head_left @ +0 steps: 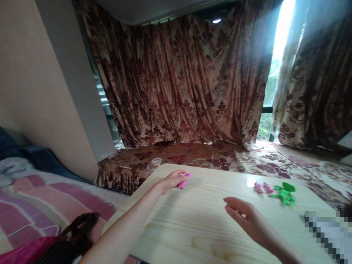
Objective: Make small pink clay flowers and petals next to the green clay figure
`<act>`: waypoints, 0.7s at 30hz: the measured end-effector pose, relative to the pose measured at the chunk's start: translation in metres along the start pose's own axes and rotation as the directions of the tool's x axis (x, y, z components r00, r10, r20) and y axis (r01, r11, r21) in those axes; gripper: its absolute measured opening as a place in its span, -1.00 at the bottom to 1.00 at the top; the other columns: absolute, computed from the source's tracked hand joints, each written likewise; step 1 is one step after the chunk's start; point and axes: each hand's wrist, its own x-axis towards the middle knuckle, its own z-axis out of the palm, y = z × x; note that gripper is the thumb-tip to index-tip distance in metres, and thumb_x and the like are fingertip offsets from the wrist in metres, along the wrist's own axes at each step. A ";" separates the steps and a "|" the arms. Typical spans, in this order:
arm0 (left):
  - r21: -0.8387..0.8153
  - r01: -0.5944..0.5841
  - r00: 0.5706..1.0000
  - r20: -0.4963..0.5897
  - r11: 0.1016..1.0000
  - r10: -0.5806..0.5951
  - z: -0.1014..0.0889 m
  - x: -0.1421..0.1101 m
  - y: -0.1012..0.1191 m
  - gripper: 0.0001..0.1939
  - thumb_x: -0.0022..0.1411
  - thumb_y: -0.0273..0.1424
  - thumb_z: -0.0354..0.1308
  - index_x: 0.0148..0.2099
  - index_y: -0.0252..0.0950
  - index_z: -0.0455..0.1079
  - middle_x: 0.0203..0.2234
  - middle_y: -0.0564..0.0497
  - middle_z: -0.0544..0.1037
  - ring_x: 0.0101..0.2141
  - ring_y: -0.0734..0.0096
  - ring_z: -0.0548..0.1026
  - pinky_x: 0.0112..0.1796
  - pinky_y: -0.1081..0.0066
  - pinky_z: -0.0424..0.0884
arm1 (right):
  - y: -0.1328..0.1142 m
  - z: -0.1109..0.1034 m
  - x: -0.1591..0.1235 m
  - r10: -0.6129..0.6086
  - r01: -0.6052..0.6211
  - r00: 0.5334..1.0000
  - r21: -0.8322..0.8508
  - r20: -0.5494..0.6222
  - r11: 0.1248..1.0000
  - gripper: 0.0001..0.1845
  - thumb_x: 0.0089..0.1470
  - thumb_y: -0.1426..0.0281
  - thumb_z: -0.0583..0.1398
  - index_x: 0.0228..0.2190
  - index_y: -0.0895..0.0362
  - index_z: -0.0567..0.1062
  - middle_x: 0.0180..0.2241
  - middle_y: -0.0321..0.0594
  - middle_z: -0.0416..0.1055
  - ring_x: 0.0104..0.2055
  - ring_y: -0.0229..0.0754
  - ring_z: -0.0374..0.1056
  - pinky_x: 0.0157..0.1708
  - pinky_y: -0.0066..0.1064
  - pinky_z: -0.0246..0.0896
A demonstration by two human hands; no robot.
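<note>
My left hand (172, 180) is over the far left part of the pale wooden table (203, 227), its fingers closed on a small bright pink piece (183, 183). Its exact kind is too small to tell. Nearer to me on the right, my right hand (242, 213) hovers above the table, fingers stretched forward and thumb a little apart, with nothing visible in it. Beyond it, towards the back right, lie pink-and-white pieces (263, 188) and a heap of thin green pieces (284, 197). A flat dark green leaf-shaped piece (288, 187) rests against that heap.
A blurred-out flat object (327, 234) lies at the table's right edge. Behind the table is a ledge with flowered cloth (192, 156), a clear plastic bag (154, 165) and patterned curtains (187, 84). To the left stands a bed with striped bedding (55, 201) and a dark bag (68, 242).
</note>
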 end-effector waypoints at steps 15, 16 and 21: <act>-0.757 0.201 0.975 0.215 0.622 -0.054 0.131 0.048 0.032 -0.51 0.06 -0.02 0.05 -0.22 -0.35 0.42 -0.48 -0.04 0.51 -0.48 0.40 0.45 -0.40 0.37 0.38 | 0.026 0.004 0.072 -0.086 0.124 0.950 0.110 -0.299 0.986 -0.55 0.00 0.34 0.15 -0.02 0.08 0.31 -0.29 -0.21 0.42 -0.31 -0.20 0.34 -0.27 -0.34 0.29; -0.763 0.148 0.987 0.157 0.629 -0.043 0.134 0.047 0.027 -0.57 0.05 -0.07 0.10 -0.24 -0.36 0.42 -0.48 -0.03 0.51 -0.49 0.43 0.44 -0.41 0.41 0.37 | 0.031 0.006 0.070 -0.104 0.142 0.954 0.120 -0.280 0.983 -0.54 -0.01 0.34 0.16 -0.02 0.07 0.31 -0.25 -0.20 0.41 -0.27 -0.20 0.34 -0.23 -0.33 0.28; -0.828 0.070 0.997 0.072 0.557 -0.018 0.139 0.041 0.017 -0.70 0.02 -0.25 0.21 -0.26 -0.37 0.41 -0.45 -0.03 0.50 -0.45 0.48 0.41 -0.37 0.46 0.34 | 0.039 0.013 0.063 -0.002 0.096 0.957 0.312 -0.289 0.945 -0.48 -0.02 0.28 0.18 0.00 0.10 0.25 -0.13 -0.12 0.32 -0.25 -0.20 0.31 -0.36 -0.41 0.31</act>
